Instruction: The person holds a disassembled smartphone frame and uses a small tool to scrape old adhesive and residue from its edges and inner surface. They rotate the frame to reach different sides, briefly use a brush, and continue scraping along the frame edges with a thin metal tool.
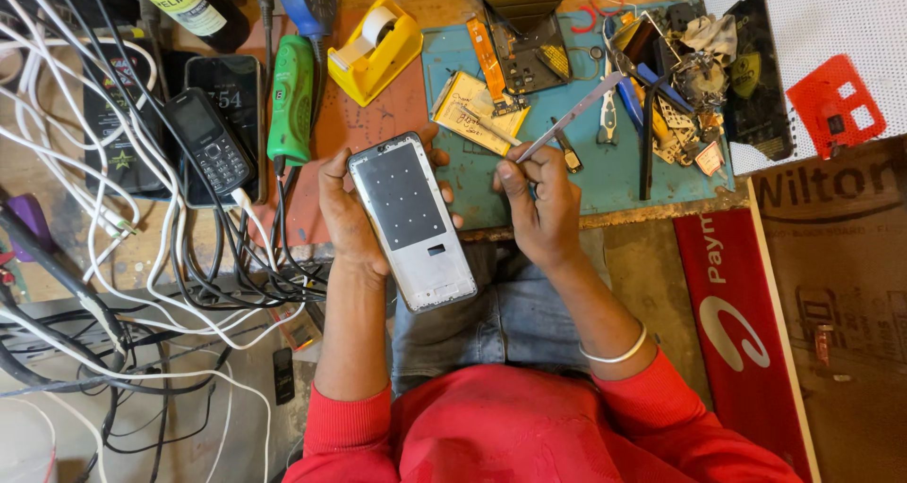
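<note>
Grey plastic and thin metal, the opened phone frame [412,220] looks light, stiff yet fragile; it lies in the left hand [345,214], fingers clamped along its long edges, the safest hold. Beside those fingers, the right hand [540,204] pinches slim metal tweezers [567,119], fingers together, above the bench [605,176].

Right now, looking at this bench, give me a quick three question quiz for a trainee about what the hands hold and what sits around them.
1. True or false: the left hand holds the phone frame.
2. What does the right hand hold? A) tweezers B) a tape dispenser C) a bottle
3. Fill in: the yellow tape dispenser sits just right of the ____ screwdriver.

Key:
1. True; the left grip wraps the frame from behind, over the lap.
2. A; the tweezers point up and right, over the blue mat.
3. Green.
</note>
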Demonstrator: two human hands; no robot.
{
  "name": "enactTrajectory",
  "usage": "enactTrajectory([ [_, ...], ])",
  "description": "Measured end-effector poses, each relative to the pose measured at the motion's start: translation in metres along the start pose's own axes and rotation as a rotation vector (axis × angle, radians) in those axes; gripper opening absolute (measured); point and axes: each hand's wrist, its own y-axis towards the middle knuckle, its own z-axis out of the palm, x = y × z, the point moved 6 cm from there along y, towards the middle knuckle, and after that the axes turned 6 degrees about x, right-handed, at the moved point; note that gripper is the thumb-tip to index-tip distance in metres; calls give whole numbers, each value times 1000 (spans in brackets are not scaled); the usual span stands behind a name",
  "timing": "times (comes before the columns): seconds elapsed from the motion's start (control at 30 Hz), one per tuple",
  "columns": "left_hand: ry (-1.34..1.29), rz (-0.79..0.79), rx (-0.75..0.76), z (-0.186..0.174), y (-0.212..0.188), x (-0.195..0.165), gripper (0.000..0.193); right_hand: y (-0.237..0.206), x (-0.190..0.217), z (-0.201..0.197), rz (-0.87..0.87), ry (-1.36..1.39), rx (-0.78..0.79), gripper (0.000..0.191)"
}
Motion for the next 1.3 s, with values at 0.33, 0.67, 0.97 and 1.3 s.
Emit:
enactTrajectory([
  [0.33,-43,7,67,-3,-2,7,88,-8,-8,-10,135,-3,-52,21],
  [0.67,-87,-59,78,-1,1,17,91,-9,-7,-21,-52,223,-105,38],
  [0.97,-16,-62,-27,-1,-7,21,96,-15,-10,-17,-104,316,-107,26],
  [1.3,-77,68,97,3,9,56,93,-14,49,-19,-173,164,-21,16],
])
